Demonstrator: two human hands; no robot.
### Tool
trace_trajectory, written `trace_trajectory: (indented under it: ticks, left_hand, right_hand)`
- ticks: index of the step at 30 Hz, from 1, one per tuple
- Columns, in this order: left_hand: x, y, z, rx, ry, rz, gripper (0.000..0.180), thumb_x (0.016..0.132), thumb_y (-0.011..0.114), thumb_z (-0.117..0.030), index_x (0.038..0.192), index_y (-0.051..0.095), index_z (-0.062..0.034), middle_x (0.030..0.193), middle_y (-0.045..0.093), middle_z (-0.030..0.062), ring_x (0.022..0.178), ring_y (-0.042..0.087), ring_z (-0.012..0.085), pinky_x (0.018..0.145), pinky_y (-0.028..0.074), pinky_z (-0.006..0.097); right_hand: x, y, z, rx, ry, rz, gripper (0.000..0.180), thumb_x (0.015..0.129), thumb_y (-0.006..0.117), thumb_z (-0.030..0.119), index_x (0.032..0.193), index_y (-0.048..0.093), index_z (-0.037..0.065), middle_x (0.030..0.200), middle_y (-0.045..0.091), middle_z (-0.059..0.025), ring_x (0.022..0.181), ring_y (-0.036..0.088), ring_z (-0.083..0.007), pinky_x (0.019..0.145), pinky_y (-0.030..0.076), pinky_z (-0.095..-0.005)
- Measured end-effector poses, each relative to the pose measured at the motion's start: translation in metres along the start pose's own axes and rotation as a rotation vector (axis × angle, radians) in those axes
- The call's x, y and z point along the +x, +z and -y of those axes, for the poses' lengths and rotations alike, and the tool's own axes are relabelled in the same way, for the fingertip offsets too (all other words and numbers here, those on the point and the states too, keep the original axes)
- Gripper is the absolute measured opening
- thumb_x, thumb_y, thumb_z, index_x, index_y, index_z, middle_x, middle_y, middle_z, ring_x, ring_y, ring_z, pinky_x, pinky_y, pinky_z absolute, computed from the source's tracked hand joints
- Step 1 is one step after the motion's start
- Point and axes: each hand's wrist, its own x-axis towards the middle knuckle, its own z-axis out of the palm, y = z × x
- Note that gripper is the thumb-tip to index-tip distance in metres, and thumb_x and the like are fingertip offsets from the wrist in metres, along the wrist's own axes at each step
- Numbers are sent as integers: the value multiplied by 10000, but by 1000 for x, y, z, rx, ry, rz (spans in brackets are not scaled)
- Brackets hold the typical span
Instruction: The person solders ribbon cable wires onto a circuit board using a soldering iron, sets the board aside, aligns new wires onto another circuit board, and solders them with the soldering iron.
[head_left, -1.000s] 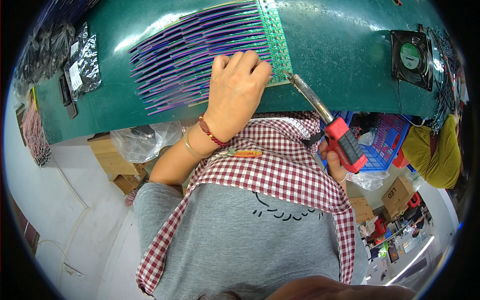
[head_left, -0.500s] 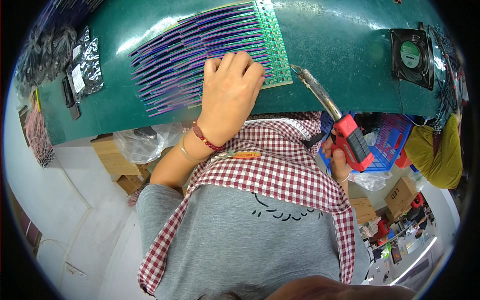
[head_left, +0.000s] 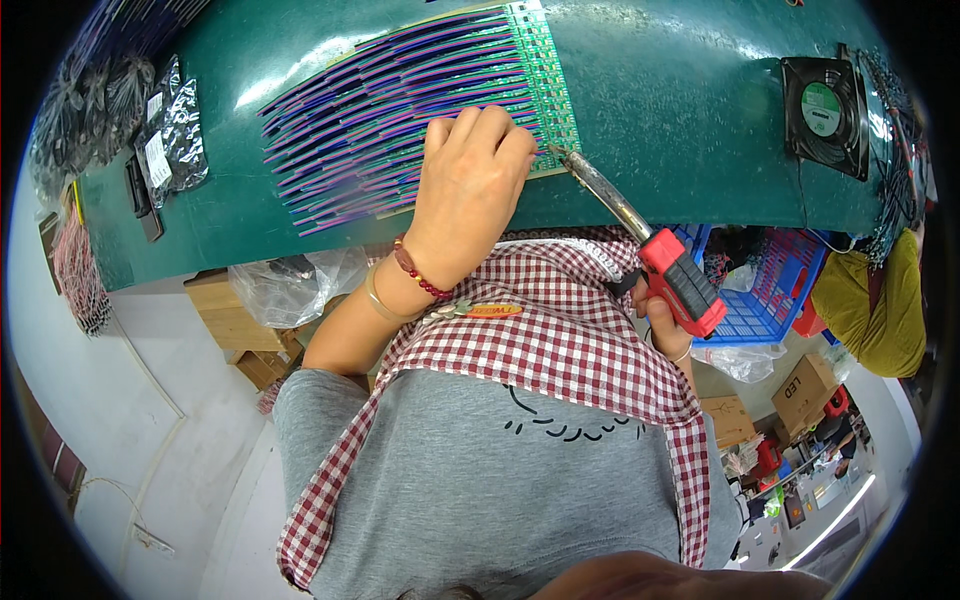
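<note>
My left hand (head_left: 470,190) lies flat, palm down, on a long row of purple and blue wires (head_left: 390,120). The wires lie side by side on the green bench (head_left: 680,90), and their ends meet a narrow green circuit strip (head_left: 545,70). My right hand (head_left: 655,315) holds a soldering iron (head_left: 640,240) by its red handle. Its metal shaft is tilted, and the tip touches the lower end of the strip, just beside my left fingers (head_left: 505,140).
</note>
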Motion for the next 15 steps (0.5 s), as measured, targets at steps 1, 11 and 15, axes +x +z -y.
trace_trajectory:
  ticks: [1,11,15]
  left_hand:
    - [-1,0,0,-7,-1,-2,137,767,732,-64,862,636,-87,864,563,33,864,561,232,761,395,375]
    - [-1,-1,-1,-30,2,5,138,763,731,-50,853,630,-79,866,560,51,866,559,245,765,402,377]
    - [0,0,-1,-21,-2,6,141,759,733,-50,851,630,-80,867,560,49,868,560,243,767,403,377]
  right_hand:
    - [0,1,-1,13,9,-11,221,832,709,226,911,699,20,774,663,-96,664,642,-240,593,486,-325]
    - [-3,2,8,144,15,-159,301,835,732,270,928,692,-13,744,662,-88,611,631,-174,575,500,-287]
    - [4,0,16,237,43,-117,348,844,732,283,985,687,-32,756,659,-88,616,622,-167,578,500,-284]
